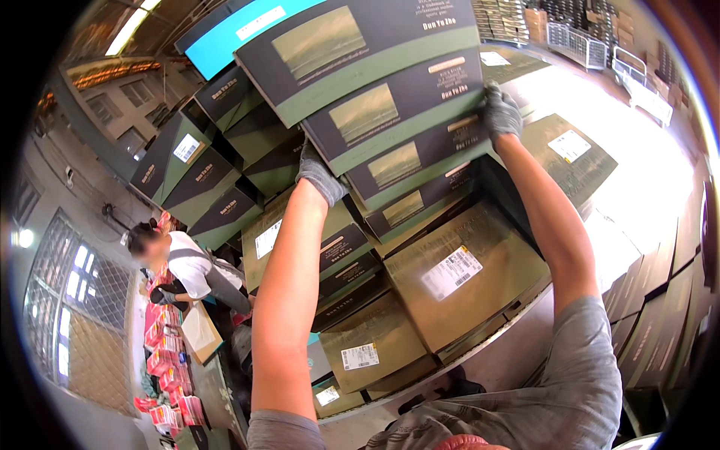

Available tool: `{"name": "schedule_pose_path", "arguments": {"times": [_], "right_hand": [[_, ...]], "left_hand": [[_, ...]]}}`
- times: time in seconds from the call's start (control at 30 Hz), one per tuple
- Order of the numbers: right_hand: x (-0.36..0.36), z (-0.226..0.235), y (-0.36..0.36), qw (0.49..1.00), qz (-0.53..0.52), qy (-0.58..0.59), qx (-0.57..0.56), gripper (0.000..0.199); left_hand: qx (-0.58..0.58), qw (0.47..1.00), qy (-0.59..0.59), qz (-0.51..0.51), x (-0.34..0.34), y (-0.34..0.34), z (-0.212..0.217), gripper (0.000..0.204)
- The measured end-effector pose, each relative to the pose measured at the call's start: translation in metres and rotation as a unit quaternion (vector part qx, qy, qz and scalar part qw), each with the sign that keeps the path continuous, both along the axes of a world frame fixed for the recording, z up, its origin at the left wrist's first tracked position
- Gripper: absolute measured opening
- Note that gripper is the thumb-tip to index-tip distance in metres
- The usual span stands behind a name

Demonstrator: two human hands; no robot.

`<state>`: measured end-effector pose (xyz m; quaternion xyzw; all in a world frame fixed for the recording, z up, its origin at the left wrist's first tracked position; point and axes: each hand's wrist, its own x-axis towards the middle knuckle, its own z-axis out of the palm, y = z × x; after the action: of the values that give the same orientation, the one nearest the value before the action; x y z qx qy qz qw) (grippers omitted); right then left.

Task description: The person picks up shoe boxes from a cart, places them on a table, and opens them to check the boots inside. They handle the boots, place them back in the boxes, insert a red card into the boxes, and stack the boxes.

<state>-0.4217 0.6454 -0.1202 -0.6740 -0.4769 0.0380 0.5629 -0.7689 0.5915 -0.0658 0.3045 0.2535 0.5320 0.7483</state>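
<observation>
Both my arms reach forward to a stack of dark grey and green boxes, each with a landscape picture on its front. My left hand, in a grey glove, grips the left end of the stack, its fingertips partly hidden behind the boxes. My right hand, gloved too, is closed on the right end, near the second box. The top box is tilted and juts toward me. How many boxes rest between my hands I cannot tell. Below them lies a brown-green box with a white label.
More labelled boxes are stacked close to my body. Other dark boxes stand at the left. At far left, a person bends beside red-and-white packages. White metal carts stand far right; brown boxes line the right edge.
</observation>
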Motion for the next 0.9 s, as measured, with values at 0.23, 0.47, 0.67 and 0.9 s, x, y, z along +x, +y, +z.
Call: {"name": "schedule_pose_path", "arguments": {"times": [0.23, 0.47, 0.67, 0.9], "right_hand": [[0.014, -0.025, -0.005, 0.874, 0.332, 0.355, 0.008, 0.066], [-0.001, -0.001, -0.035, 0.78, 0.35, 0.51, -0.09, 0.059], [-0.017, -0.017, -0.062, 0.804, 0.406, 0.43, -0.061, 0.057], [-0.06, -0.027, -0.16, 0.808, 0.473, 0.344, -0.068, 0.055]], "left_hand": [[-0.048, 0.998, 0.04, 0.033, -0.042, -0.005, -0.014, 0.071], [-0.069, 0.984, 0.085, 0.143, -0.027, -0.037, -0.015, 0.076], [-0.058, 0.973, 0.112, 0.193, -0.058, -0.099, -0.029, 0.08], [-0.071, 0.928, 0.235, 0.282, -0.084, -0.217, -0.044, 0.084]]}}
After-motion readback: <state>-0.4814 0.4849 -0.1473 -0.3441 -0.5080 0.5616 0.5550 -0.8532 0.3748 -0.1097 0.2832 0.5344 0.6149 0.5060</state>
